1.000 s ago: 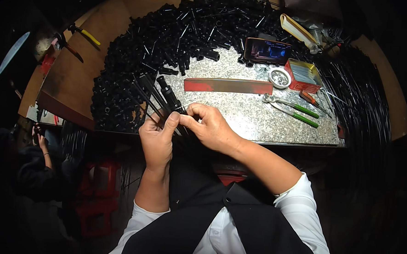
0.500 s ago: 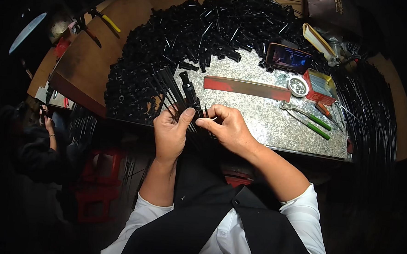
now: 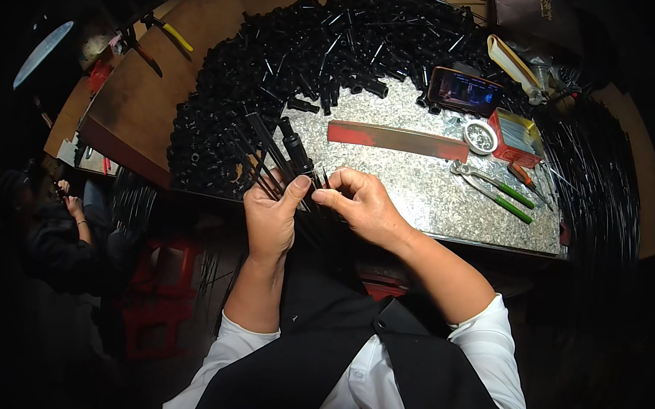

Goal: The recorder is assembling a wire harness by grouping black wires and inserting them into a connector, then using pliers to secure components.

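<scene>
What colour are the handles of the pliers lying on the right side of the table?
Green. The pliers show clearly in the head view, on the speckled grey table.

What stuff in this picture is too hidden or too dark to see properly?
- Head view: the lower ends of the black rods are hidden inside the left hand.
- What the right hand pinches is too small to tell.
- The phone screen is too small to make out.
- The person at the left is lost in darkness.
- The bag is cut off by the top edge.
</scene>
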`<state>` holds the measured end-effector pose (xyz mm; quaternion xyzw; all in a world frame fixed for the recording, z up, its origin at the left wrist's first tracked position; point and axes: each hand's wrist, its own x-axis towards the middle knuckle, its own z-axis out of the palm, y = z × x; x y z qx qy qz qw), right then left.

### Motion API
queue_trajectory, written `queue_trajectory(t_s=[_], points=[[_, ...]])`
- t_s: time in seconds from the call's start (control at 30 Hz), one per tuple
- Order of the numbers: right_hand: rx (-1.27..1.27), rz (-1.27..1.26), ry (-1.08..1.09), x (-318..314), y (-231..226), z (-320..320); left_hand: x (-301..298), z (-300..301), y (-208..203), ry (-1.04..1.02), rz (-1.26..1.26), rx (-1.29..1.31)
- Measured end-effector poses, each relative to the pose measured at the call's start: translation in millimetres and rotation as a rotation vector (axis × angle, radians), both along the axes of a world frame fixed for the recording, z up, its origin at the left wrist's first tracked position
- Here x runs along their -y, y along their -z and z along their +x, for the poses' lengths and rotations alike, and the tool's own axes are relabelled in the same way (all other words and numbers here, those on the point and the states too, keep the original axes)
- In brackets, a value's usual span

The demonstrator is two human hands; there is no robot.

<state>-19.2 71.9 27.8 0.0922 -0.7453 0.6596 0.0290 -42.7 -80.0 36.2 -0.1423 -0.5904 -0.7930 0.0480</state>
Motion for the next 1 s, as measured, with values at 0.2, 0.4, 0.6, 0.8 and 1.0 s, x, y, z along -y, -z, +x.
queue_trajectory(t_s=[0.2,0.4,0.6,0.8,1.0], points=[[0.133,-0.091,-0.119,-7.5,-2.9,-3.3,-0.4,1.8,-2.5,0.049,0.049,-0.01],[0.063,-0.066,-0.124,-2.9,-4.5,-4.5,7.7,0.1,1.2,0.06,0.021,-0.021],[-0.099,0.086,0.049,6.1,-5.1,2.9,-1.8,3.3,-0.9,-0.051,0.05,0.018],[-0.114,0.08,0.049,6.4,-2.0,1.9,-0.4,3.5,1.7,-0.063,0.051,0.046],[-0.214,0.137,0.103,5.7,-13.1,7.2,2.1,5.2,2.7,-0.045,-0.023,0.008]])
